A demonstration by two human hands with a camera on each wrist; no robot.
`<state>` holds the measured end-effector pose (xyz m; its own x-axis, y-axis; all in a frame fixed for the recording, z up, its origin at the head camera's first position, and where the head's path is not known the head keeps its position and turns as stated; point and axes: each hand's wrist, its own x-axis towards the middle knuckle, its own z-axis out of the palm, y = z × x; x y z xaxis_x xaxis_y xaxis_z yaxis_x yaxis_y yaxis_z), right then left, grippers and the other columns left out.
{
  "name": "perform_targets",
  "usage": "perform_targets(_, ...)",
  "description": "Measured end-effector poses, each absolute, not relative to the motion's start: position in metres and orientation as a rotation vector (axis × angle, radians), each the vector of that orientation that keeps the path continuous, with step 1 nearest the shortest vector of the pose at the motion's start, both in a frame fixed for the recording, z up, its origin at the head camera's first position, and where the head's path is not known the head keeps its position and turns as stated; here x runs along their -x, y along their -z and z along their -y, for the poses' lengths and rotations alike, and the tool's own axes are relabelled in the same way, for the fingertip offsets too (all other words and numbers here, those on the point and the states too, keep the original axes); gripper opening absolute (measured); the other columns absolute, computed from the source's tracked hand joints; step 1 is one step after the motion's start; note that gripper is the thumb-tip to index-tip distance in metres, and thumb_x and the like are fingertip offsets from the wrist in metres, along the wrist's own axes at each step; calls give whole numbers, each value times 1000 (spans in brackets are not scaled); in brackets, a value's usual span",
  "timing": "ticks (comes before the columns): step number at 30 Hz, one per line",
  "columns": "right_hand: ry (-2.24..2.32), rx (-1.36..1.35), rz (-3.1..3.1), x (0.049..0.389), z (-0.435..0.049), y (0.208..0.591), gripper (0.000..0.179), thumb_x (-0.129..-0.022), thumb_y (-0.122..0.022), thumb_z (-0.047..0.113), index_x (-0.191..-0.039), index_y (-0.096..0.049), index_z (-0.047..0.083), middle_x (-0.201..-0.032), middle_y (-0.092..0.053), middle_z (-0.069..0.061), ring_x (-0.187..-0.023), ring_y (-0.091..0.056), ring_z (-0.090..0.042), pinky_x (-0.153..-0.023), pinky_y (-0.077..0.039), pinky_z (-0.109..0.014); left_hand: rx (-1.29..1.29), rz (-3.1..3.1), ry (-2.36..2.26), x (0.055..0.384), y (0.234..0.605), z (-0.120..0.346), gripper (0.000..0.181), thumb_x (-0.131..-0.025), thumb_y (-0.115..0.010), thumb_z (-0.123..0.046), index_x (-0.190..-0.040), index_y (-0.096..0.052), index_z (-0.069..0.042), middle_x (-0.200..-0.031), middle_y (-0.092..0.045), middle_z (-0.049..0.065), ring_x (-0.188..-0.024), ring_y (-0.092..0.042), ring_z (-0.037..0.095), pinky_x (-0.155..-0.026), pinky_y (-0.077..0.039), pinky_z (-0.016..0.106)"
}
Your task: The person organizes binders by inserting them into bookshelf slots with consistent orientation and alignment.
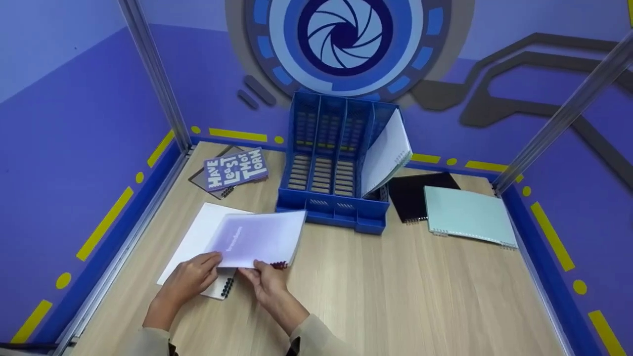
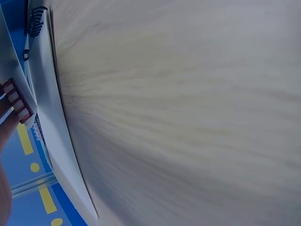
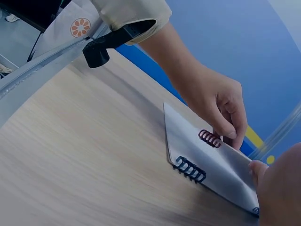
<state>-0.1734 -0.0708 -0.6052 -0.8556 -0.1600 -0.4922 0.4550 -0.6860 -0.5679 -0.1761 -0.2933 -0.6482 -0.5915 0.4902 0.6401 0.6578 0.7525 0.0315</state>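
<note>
Both hands hold a spiral notebook with a pale purple cover and reddish coils. My left hand pinches its near left corner, and my right hand grips the near edge beside the coils, thumb on top. Beneath it, partly covered, a white notebook with black coils lies on the table. In the right wrist view the left hand is bent over the notebook edge, while part of the right hand shows at the right. The left wrist view catches only the reddish coils and some fingers.
A blue file rack stands at the back, a white-paged notebook leaning in its rightmost slot. On its left, a purple lettered notebook overlaps a grey one. To its right lie a black notebook and a mint-green notebook.
</note>
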Motion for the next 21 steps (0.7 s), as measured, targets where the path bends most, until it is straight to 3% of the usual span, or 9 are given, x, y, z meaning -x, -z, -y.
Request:
perform_targets(11,2562,-483,-1203,173,57,593,40,-98,-50,-8,-135,-38,-20,-119,-61,-39,-110,-67,-46,-89,-56,-36,808,2325,348,176,652,284,30,-79,-72,-3,-108,-74,4,-105,-73,17,-93,-74,31,-73,-60,40)
perform_targets(17,2596,-271,-1364,182,41,588,47,-96,-51,-11,-140,-36,-13,-121,-60,-35,-105,-69,-45,-88,-57,-42,775,2360,341,181,651,276,32,-78,-77,-2,-110,-73,3,-107,-73,17,-94,-73,30,-74,-60,40)
perform_targets(21,2589,-162,-1514,189,29,588,43,-93,-55,-10,-133,-40,-14,-117,-61,-32,-99,-71,-43,-84,-58,-41,779,2334,325,191,647,269,31,-79,-75,-2,-110,-74,3,-106,-74,17,-93,-74,30,-72,-60,39)
